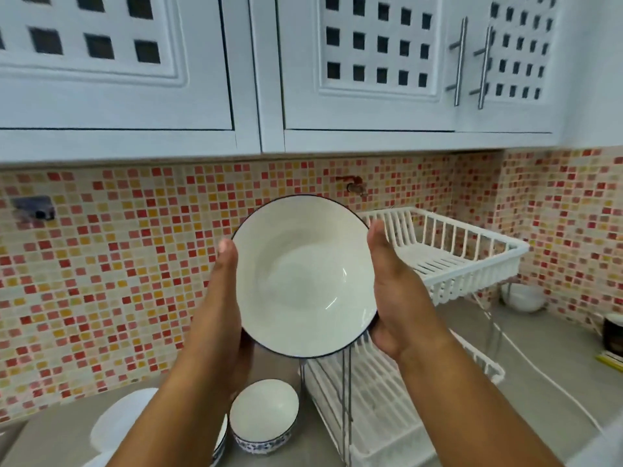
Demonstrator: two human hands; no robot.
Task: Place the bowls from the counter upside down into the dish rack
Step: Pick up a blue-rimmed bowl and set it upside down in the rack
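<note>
I hold a white bowl with a dark rim in the air with both hands, its inside tilted toward me. My left hand grips its left side and my right hand grips its right side. The white two-tier dish rack stands just right of and below the bowl, its upper basket and lower tier both without dishes. On the grey counter below, a second bowl with a blue pattern sits upright. Another patterned bowl is mostly hidden under my left forearm.
A white plate lies at the counter's lower left. A small white bowl and a dark jar stand at the right, behind the rack. White wall cabinets hang overhead, above a mosaic tile backsplash with a tap.
</note>
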